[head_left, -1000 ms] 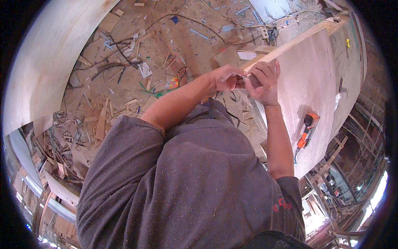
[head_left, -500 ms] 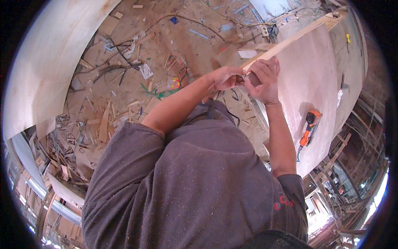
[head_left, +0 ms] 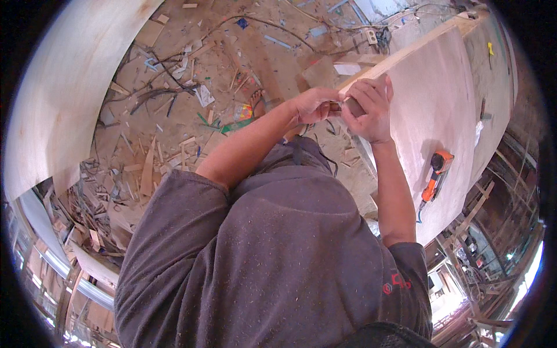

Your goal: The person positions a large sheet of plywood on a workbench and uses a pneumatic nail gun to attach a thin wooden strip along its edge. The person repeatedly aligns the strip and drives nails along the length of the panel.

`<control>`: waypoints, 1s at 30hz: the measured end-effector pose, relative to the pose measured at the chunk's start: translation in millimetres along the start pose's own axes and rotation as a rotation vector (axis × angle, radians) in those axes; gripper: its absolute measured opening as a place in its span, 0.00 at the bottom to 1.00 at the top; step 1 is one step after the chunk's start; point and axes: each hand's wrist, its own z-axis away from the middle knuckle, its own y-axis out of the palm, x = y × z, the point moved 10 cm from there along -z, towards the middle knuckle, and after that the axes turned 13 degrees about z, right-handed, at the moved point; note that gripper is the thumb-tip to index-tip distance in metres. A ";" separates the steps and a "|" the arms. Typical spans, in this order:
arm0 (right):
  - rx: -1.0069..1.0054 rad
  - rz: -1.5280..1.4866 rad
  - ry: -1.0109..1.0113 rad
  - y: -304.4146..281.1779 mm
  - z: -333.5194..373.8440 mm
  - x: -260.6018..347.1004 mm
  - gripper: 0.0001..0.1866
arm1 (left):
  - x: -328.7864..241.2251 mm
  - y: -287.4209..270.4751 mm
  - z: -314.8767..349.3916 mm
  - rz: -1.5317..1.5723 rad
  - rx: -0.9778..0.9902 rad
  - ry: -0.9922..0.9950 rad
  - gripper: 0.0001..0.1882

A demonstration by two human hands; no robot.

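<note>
My right hand (head_left: 371,111) is curled around a small dark brown block (head_left: 354,107) at the near corner of a pale wooden panel (head_left: 432,116). The block might be a sanding block, but its kind is not clear. Close beside it, my left hand (head_left: 315,107) has its fingers bent together at the same corner. Whatever lies between those fingers is hidden. A light wood strip (head_left: 406,53) forms the panel's long edge, running away from my hands. On the panel, right of my right forearm, lies an orange and black power tool (head_left: 434,174) with a cord.
Wood scraps (head_left: 148,168), paper bits and dark cables (head_left: 156,95) litter the floor on the left. A large curved pale sheet (head_left: 64,87) stands at the far left. A bare foot (head_left: 257,103) shows beyond my left arm. A white socket box (head_left: 371,37) lies near the strip.
Both hands stay at the panel's corner with almost the same grip. The view has shifted slightly, and the foot beyond my left arm shows more clearly.
</note>
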 end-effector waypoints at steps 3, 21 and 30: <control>0.022 0.017 0.001 -1.1 -3.3 2.4 0.16 | 0.6 2.5 2.1 0.012 -0.007 -0.015 0.19; 0.004 0.042 0.025 9.5 2.3 -6.2 0.15 | -4.3 12.8 11.6 0.074 -0.055 0.032 0.17; 0.031 0.027 0.059 8.7 10.1 -10.8 0.24 | -8.2 15.0 12.2 -0.060 -0.103 0.109 0.19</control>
